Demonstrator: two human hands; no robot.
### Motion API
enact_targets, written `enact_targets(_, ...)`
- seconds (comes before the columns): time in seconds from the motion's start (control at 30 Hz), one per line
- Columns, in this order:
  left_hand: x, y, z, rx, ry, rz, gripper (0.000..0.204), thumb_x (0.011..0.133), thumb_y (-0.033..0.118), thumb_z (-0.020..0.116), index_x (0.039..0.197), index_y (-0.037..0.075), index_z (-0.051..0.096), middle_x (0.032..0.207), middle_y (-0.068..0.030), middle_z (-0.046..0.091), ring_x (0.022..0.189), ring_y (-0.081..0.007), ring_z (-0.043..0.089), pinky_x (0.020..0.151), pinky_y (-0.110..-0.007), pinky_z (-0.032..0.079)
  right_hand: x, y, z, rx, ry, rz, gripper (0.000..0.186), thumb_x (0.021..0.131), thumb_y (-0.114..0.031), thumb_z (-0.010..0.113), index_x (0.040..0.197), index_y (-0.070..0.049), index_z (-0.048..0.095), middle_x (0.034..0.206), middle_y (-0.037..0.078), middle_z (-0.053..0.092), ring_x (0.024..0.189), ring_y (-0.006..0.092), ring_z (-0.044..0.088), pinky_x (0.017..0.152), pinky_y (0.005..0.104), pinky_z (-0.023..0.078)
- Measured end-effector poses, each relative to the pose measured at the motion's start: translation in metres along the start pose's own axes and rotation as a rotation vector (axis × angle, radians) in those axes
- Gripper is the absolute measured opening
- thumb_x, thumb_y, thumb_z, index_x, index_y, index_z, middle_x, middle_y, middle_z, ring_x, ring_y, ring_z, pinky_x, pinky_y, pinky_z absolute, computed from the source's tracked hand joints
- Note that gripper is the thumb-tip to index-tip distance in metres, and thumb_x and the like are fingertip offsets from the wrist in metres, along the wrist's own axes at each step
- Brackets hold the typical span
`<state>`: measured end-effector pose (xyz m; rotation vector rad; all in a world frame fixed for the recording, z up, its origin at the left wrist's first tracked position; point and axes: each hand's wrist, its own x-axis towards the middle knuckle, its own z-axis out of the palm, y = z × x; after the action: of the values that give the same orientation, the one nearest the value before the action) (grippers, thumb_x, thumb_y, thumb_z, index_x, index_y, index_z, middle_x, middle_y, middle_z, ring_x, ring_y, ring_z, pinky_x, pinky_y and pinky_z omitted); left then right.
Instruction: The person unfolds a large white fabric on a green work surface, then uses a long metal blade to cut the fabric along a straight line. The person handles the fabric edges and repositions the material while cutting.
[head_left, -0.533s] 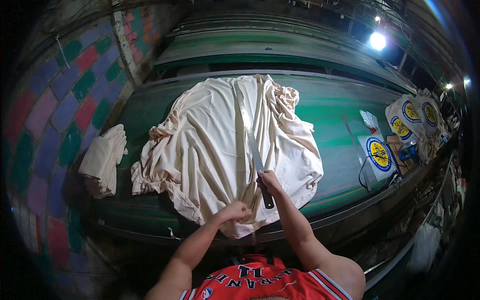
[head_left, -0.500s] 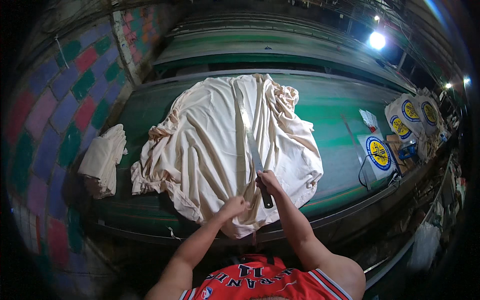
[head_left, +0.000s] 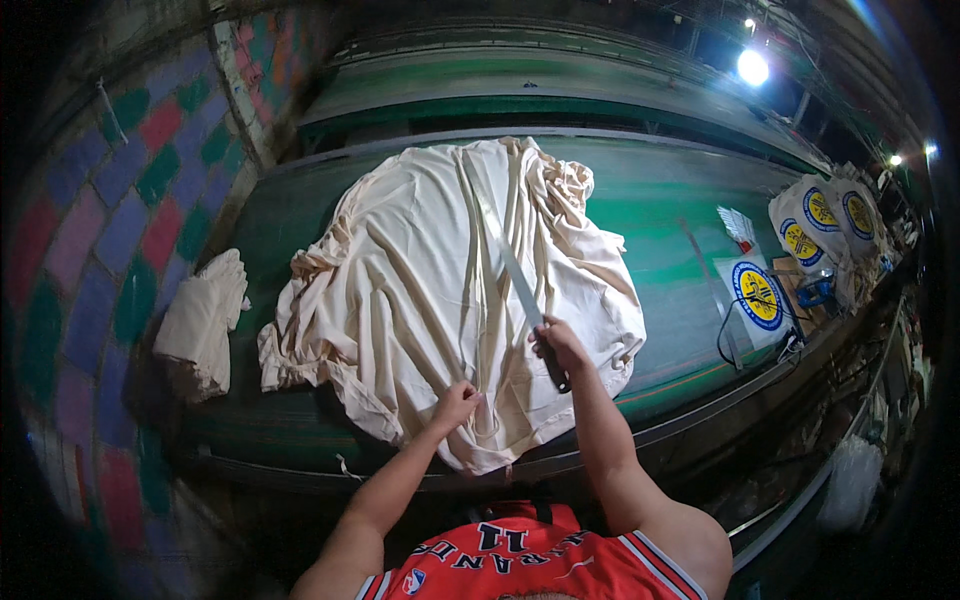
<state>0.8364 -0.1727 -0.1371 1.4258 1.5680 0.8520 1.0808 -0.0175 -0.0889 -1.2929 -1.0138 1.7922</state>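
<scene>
A big cream cloth point(head_left: 400, 250) lies rumpled over the green table, with a long fold or slit running down its middle. My right hand point(head_left: 562, 345) is wrapped round the black handle of a long-bladed knife point(head_left: 513, 262). The blade points away from me and lies along the middle of the cloth, its far end near the cloth's far edge. My left hand point(head_left: 459, 402) is closed at the near end of the central fold, left of the handle. Its fingers seem to pinch the cloth there, though the fingertips are too small to make out fully.
On the left of the green table point(head_left: 665, 250) sits a folded stack of cream cloth point(head_left: 200, 325). To the right are a printed sheet point(head_left: 758, 303), a blue tool point(head_left: 816, 290) with a black cord, and printed bags point(head_left: 820, 225). A painted brick wall point(head_left: 120, 250) bounds the left side.
My right hand has shifted right and slightly away from me, swinging the knife's handle end rightward. My left hand has moved a little left and stays near the cloth's near edge.
</scene>
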Motion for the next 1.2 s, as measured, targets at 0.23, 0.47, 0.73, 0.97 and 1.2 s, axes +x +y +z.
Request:
enact_targets(0.23,-0.045,0.046,-0.015,-0.544,-0.295,-0.068,0.016,0.093,0.017,0.067,0.092,0.002,0.062,0.084,-0.0074,0.069,0.076,-0.013,0.064,0.074,-0.029,0.052,-0.005,-0.002,-0.028,-0.131,0.016,-0.015,0.03,0.1,-0.012,0.048,0.129,-0.002,0.05,0.074,0.008,0.058,0.05,0.0163,0.053,0.044,0.0319,0.046)
enact_targets(0.47,-0.053,0.095,0.007,-0.587,-0.357,-0.027,0.016,0.095,0.016,0.065,0.091,0.001,0.06,0.081,-0.0065,0.066,0.074,-0.0109,0.061,0.07,-0.027,0.049,0.001,0.037,0.014,-0.014,0.016,-0.061,0.026,0.097,-0.013,0.048,0.122,-0.006,0.053,0.072,0.005,0.055,0.052,0.015,0.051,0.043,0.0316,0.047)
enact_targets(0.73,-0.042,0.104,0.023,-0.737,0.049,-0.129,0.014,0.094,0.01,0.062,0.103,0.0,0.057,0.083,-0.0064,0.064,0.07,-0.0131,0.062,0.068,-0.027,0.051,0.049,0.015,0.025,0.054,-0.031,-0.101,0.019,0.098,-0.012,0.043,0.114,-0.005,0.05,0.071,0.007,0.053,0.051,0.0158,0.052,0.043,0.0316,0.047)
enact_targets(0.97,-0.041,0.106,0.017,-0.705,0.097,-0.166,0.015,0.091,0.012,0.065,0.097,-0.001,0.061,0.079,-0.0052,0.063,0.067,-0.0127,0.061,0.064,-0.026,0.05,0.075,0.008,0.04,0.021,-0.035,-0.118,0.018,0.099,-0.012,0.043,0.114,-0.005,0.049,0.072,0.009,0.056,0.047,0.0174,0.053,0.04,0.0332,0.047)
enact_targets(1.2,-0.033,0.114,-0.002,-0.752,0.222,-0.141,0.013,0.091,0.01,0.063,0.096,-0.001,0.061,0.078,-0.0063,0.063,0.066,-0.0125,0.06,0.065,-0.026,0.049,0.109,0.004,0.059,-0.072,0.036,-0.141,0.018,0.099,-0.011,0.043,0.115,-0.004,0.047,0.071,0.009,0.056,0.048,0.0185,0.055,0.041,0.0333,0.047)
